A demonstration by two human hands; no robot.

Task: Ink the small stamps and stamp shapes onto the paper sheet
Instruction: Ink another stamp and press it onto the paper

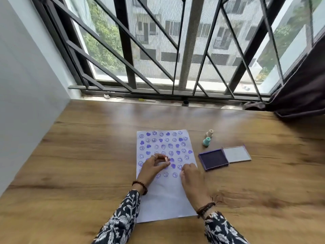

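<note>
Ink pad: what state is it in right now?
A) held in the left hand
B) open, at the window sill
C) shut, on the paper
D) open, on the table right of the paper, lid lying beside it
D: the ink pad sits open on the table right of the paper sheet, its lid flat alongside, neither hand touching it.

One head camera looks forward and down from the near edge of the wooden table point(88, 147); it faces the window point(158, 50) at the far edge.
</note>
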